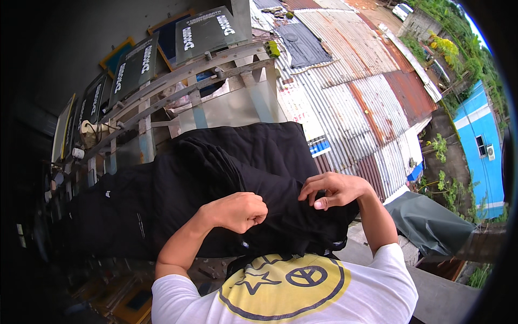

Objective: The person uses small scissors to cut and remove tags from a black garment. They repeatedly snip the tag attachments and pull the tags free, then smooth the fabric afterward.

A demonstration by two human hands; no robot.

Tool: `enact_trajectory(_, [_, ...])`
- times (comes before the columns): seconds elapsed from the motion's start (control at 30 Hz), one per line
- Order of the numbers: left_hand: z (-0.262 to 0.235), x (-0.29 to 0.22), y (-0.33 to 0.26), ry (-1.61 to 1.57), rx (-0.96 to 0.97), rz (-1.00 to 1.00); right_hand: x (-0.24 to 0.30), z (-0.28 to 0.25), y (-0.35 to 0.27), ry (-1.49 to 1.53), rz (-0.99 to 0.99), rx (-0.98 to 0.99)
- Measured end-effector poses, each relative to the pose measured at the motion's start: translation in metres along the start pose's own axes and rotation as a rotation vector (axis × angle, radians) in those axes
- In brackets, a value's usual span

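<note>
Black garments lie in a loose, folded heap in front of me, over a slatted bench. My left hand is closed in a fist over the near part of the cloth; anything inside its fingers is hidden. To the right, my right hand hovers at or just above the fabric's right side, its fingers bent and the thumb apart from them. Whether its fingertips touch the cloth is hard to tell. Small white marks show on the black fabric at the left.
A metal rack with pale slats runs along the far left side. Dark framed printing screens lean behind it. Beyond the right edge lie rusty corrugated roofs, a blue building and a dark green tarp.
</note>
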State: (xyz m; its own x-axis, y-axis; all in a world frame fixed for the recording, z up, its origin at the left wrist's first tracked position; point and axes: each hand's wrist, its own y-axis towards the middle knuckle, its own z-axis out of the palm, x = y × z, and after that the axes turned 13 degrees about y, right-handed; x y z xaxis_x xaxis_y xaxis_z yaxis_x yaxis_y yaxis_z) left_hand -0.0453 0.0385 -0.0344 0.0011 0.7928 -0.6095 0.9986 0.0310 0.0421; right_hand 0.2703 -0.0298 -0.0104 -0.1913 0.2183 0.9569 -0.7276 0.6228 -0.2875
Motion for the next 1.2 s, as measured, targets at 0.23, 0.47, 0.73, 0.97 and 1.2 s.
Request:
enact_trajectory(0.23, [-0.012, 0.003, 0.014, 0.102, -0.158, -0.400, -0.008, 0.045, -0.001, -0.599, 0.320, -0.003])
enact_trajectory(0.47, [-0.018, 0.018, 0.032, 0.559, -0.020, -0.219, -0.056, 0.004, -0.005, -0.740, 0.156, -0.517])
enact_trajectory(0.73, [-0.029, 0.023, 0.012, 0.316, 0.117, -0.255, -0.126, -0.018, -0.020, 0.081, 0.224, -0.734])
enact_trajectory(0.97, [-0.041, 0.014, 0.022, 0.163, -0.208, -0.115, -0.092, -0.049, -0.072, 0.047, 0.431, -0.376])
enact_trajectory(1.2, [-0.046, 0.029, 0.049, 0.205, -0.525, 0.064, -0.003, 0.016, -0.030, -0.551, -0.255, -0.887])
